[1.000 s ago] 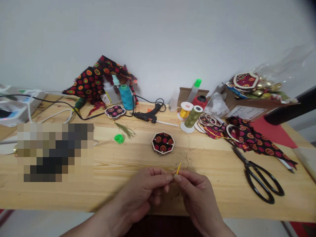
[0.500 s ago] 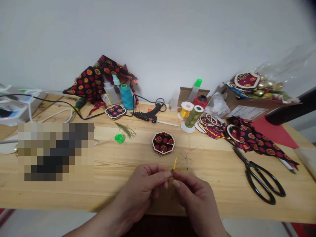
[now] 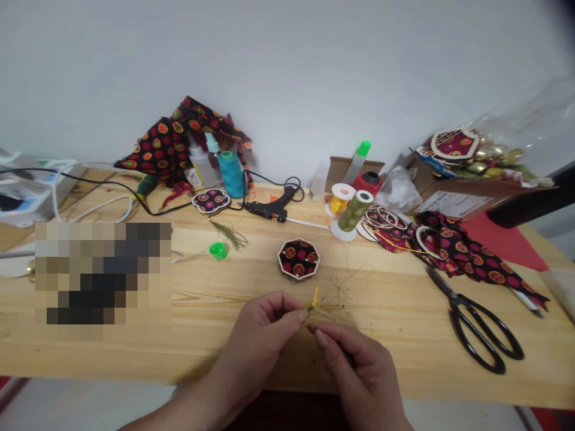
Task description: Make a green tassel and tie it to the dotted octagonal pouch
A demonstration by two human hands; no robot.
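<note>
My left hand pinches a small olive-green thread bundle, seemingly a tassel, by its top; a short yellow cord sticks up from it. Most of the bundle is hidden by the fingers. Just to the right, my right hand has thumb and forefinger pressed together; whatever lies between them, perhaps a thread, is too small to see. Beyond both hands lies an octagonal ornament of patterned dark fabric with a pale rim. Loose thread ends lie beside it.
Black scissors lie to the right. Behind stand a glue gun, a green thread spool, a yellow spool and a teal thread cone. A finished-looking ornament with a green tassel and a green cap are at left.
My right hand has drawn slightly down and away from the left fingertips, leaving a gap. My left hand keeps its pinch, and the yellow cord has shifted slightly left.
</note>
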